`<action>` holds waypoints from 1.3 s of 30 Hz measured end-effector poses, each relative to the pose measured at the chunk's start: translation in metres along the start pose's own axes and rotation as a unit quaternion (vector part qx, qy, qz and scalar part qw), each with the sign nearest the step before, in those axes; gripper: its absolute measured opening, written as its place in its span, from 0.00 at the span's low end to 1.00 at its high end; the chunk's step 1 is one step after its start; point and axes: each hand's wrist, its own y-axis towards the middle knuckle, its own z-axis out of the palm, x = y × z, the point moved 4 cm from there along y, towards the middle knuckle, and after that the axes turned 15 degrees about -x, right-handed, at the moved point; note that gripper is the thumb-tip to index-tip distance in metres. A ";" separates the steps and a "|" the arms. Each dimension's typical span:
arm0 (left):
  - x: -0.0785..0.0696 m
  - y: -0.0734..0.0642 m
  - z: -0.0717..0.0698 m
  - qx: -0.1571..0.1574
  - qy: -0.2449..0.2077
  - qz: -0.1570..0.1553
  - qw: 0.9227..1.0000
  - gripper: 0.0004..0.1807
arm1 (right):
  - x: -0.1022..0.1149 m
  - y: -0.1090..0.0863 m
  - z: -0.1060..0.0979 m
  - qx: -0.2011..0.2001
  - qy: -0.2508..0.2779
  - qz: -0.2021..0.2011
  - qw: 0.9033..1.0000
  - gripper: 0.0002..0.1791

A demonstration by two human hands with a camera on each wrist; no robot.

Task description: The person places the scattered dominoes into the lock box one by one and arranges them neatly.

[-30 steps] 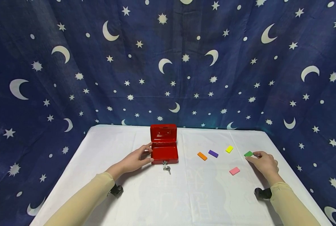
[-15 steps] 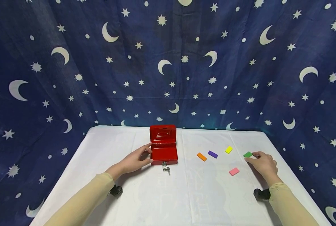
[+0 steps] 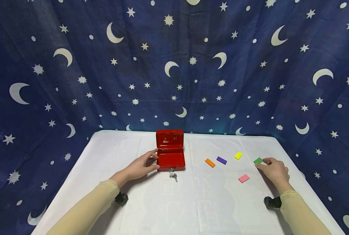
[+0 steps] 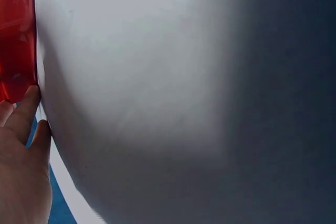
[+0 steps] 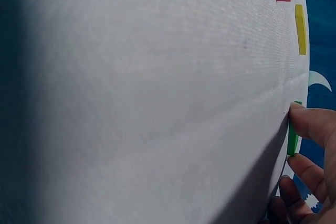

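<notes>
1. My left hand is spread, with its fingertips against the left side of the red cash box. I think it is there to keep the box from sliding. It does not pinch anything.
2. The box sits toward the back of the white counter, in the middle, with its front to me. Its lid stands up at the back, so I can see right inside.
3. A little padlock is at the middle of the box's front, with keys beside it. I can't tell if it hangs there or just leans.
4. My right hand pinches the green block, far to the right of the box. My thumb is at one end and a finger at the other. The block is flat and thin, so its ends seem easiest to grab. I can't tell if it is lifted at all.
5. The orange block, purple block, yellow block and pink block lie flat between the box and my right hand. None of them touch, so there is room for fingers around each one.
</notes>
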 end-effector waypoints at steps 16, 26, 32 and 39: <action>0.003 -0.001 0.000 0.002 -0.017 -0.008 1.000 0.22 | 0.000 0.001 0.002 -0.003 0.007 0.006 1.000 0.36; 0.002 0.000 0.000 0.000 -0.015 -0.005 1.000 0.22 | 0.000 0.002 0.002 -0.011 0.003 -0.003 1.000 0.35; 0.002 0.000 0.001 0.000 -0.015 -0.001 1.000 0.21 | -0.001 0.002 0.002 -0.007 0.010 -0.005 1.000 0.35; 0.001 -0.001 0.000 0.005 -0.015 -0.003 1.000 0.21 | 0.011 0.000 0.001 -0.008 0.024 -0.031 0.999 0.36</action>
